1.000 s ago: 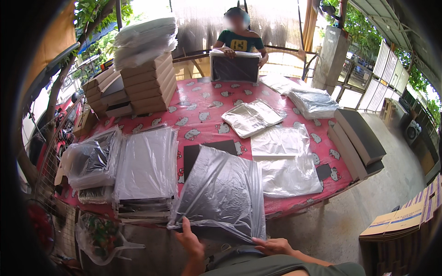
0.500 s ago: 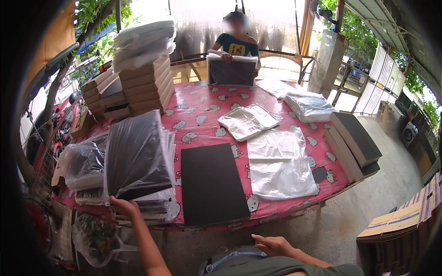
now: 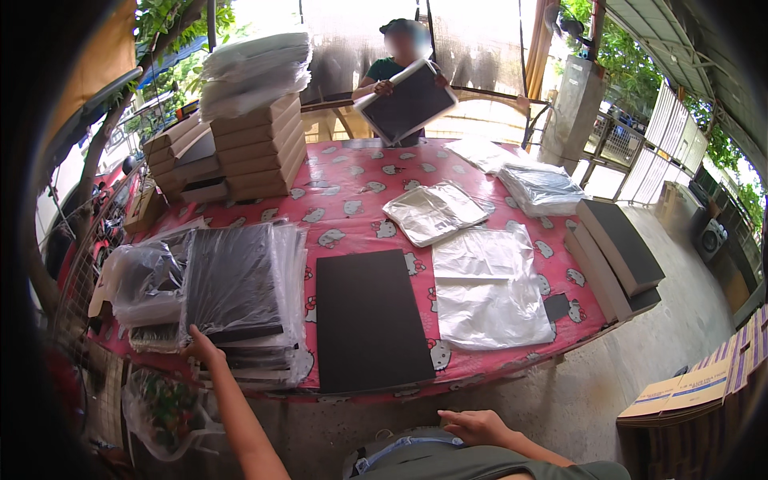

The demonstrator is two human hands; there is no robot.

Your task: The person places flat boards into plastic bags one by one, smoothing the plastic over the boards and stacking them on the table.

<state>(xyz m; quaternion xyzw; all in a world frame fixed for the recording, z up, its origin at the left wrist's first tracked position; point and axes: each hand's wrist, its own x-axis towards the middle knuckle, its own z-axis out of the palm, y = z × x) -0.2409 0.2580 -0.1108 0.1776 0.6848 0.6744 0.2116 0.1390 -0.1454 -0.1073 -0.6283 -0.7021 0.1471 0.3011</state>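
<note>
At the left front of the table, my left hand [image 3: 205,349] pinches the near left corner of a black board in a clear plastic bag [image 3: 232,276]. That bagged board lies on top of a stack of similar bagged boards [image 3: 294,304]. To the right of the stack a bare black board [image 3: 372,320] lies flat, with no hand on it. My right hand [image 3: 478,427] is held in front of my waist, off the table's near edge, holding nothing. Its index finger is stretched out and the other fingers are loosely bent.
White plastic bags [image 3: 490,292] lie flat right of the bare board, with a folded pile [image 3: 438,212] behind. Brown boxes [image 3: 260,152] topped with plastic packs stand far left. Long dark boxes [image 3: 620,244] sit at the right edge. Across the table a person [image 3: 384,72] holds a bagged board [image 3: 410,102].
The bagged board under my left hand has come down from a raised tilt to rest on the stack. Across the table, the person has lifted and tilted their board. My right hand stays put.
</note>
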